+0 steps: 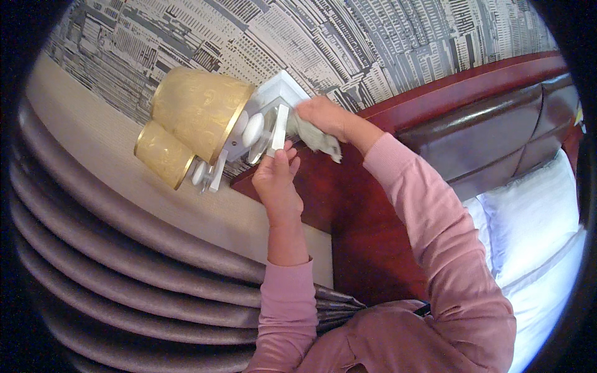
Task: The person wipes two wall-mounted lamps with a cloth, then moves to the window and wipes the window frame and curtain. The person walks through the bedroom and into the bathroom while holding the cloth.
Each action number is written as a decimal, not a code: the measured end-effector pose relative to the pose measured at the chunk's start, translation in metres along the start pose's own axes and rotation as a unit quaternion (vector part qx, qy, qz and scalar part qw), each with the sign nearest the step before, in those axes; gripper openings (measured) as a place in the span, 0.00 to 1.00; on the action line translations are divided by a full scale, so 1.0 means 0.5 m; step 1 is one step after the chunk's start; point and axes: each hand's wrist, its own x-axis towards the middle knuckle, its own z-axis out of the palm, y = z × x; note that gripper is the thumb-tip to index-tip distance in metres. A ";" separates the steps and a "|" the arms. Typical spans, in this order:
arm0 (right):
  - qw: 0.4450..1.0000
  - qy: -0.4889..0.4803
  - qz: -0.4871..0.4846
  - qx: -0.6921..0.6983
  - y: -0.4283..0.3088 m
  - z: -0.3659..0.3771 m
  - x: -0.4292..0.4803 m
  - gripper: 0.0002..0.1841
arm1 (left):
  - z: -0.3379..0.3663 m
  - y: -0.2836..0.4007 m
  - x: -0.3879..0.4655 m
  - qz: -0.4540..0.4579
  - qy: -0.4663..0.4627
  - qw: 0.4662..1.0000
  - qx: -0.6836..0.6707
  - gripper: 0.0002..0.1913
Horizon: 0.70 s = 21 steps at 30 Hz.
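A wall lamp with a gold fabric shade [198, 107] and a white fitting is fixed to the patterned wall. My left hand [280, 177] has its thumb and fingers closed on the lower end of the lamp's white bar-shaped arm [280, 128]. Against the edge of the lamp's white base [282, 88], my right hand [324, 116] holds a pale grey-green cloth [315, 137], whose end hangs below the palm. White rounded parts of the fitting show between the shade and the bar. A second, smaller gold shade [163, 154] with similar white parts appears lower left.
A dark red wooden surface [368, 224] lies beneath my arms. To the right are a brown padded headboard [471, 126] and a white pillow [536, 205]. A gathered brownish-purple curtain [154, 279] spreads across the lower left.
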 end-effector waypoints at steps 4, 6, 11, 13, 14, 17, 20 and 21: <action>0.938 0.015 0.054 0.341 0.052 0.023 -0.071 0.16 | 0.001 0.004 0.001 0.000 -0.004 1.000 -0.003 0.14; 0.822 0.021 0.136 0.553 0.061 0.029 -0.092 0.18 | 0.001 0.005 0.000 -0.005 -0.004 1.000 0.001 0.14; 0.733 -0.029 0.107 0.671 0.060 0.029 -0.100 0.21 | 0.000 0.009 0.001 -0.019 0.000 1.000 0.002 0.13; 0.732 -0.024 0.120 0.671 0.054 0.033 -0.099 0.21 | -0.002 0.009 0.002 -0.021 -0.006 1.000 -0.002 0.12; 0.722 -0.028 0.102 0.683 0.049 0.035 -0.098 0.22 | -0.002 0.009 0.002 -0.026 -0.003 1.000 -0.003 0.12; 0.753 0.032 0.087 0.651 0.022 0.034 -0.082 0.22 | -0.003 0.006 0.004 -0.012 -0.001 1.000 0.028 0.12; 0.831 0.097 -0.002 0.547 -0.021 0.022 -0.027 0.21 | -0.004 0.005 0.004 -0.007 -0.007 1.000 0.021 0.12; 0.909 0.119 -0.004 0.399 -0.035 0.016 -0.007 0.20 | -0.004 0.005 0.004 -0.008 -0.008 1.000 0.023 0.12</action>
